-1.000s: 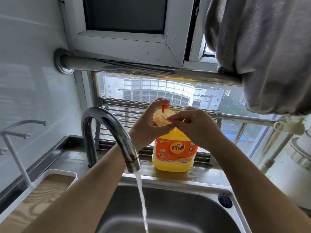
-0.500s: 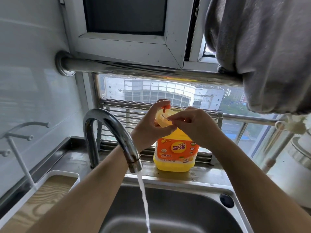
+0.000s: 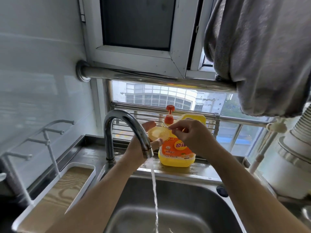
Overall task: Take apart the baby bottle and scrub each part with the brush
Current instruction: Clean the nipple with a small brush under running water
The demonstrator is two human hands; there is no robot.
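Note:
My left hand (image 3: 144, 143) holds a round, pale yellow bottle part (image 3: 158, 134) behind the tap spout, fingers above it and thumb below. My right hand (image 3: 191, 135) pinches a small clear piece (image 3: 166, 126) at the part's upper right edge. Both hands are raised above the back of the sink, in front of the detergent jug. No brush and no other bottle parts are in view.
The chrome tap (image 3: 127, 132) runs water into the steel sink (image 3: 185, 199). A yellow detergent jug (image 3: 178, 153) with a red pump stands on the sink's back ledge. A white tray (image 3: 55, 195) with a drying rack sits at left, a grey cloth (image 3: 262, 52) hangs upper right.
The view has tilted, so the hands now sit lower and nearer the tap. My hands have drawn slightly apart, with the right hand pulling the clear piece away from the yellow part.

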